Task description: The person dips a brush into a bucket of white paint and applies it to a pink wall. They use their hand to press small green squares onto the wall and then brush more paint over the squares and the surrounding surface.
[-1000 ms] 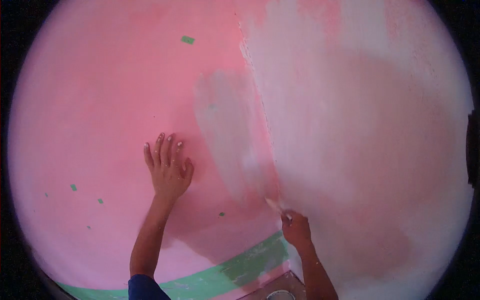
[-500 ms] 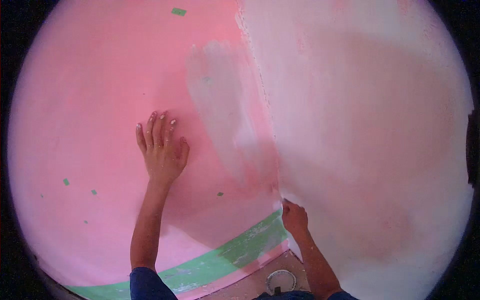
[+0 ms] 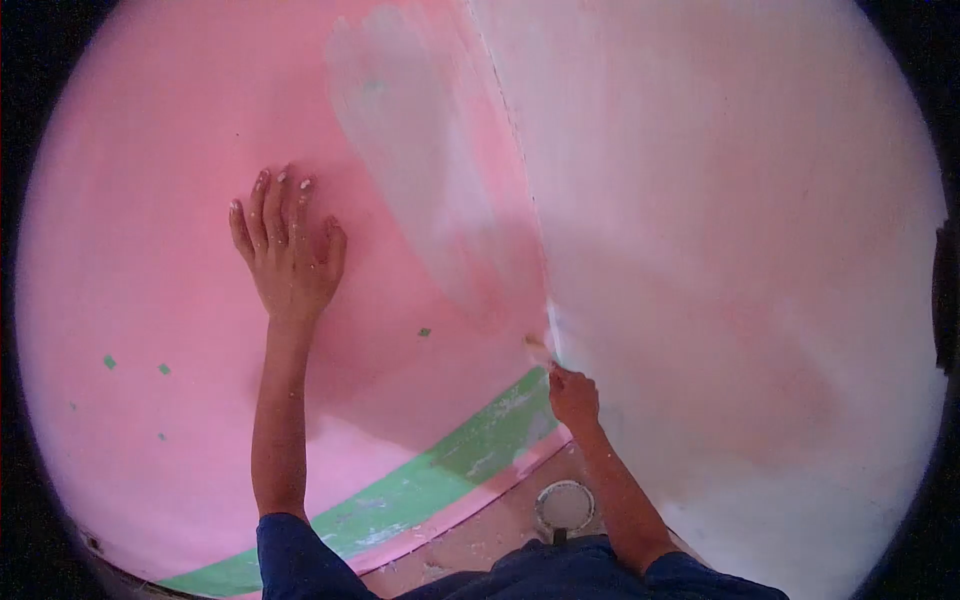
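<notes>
My left hand [image 3: 292, 255] rests with spread fingers against the pink wall [image 3: 180, 280], white specks on its fingertips. Lower right, my right hand [image 3: 574, 398] is closed around what looks like a small paintbrush [image 3: 537, 347]. Its tan tip points up and left, at the pink wall just beside the corner; the handle is mostly hidden in my fist. Wet-looking white paint [image 3: 555, 325] runs along the corner line above that hand. A pale whitish patch [image 3: 410, 140] covers part of the pink wall between my left hand and the corner.
A whitish wall [image 3: 720, 250] meets the pink one at the corner. Green tape [image 3: 400, 505] bands the pink wall's bottom. On the floor below stands a round, white-rimmed container [image 3: 540, 505]. Small green tape bits [image 3: 424, 332] stick to the pink wall.
The view has shifted, so the walls and both hands sit higher and more to the left. My right hand's brush tip has come out of the corner onto the pink side.
</notes>
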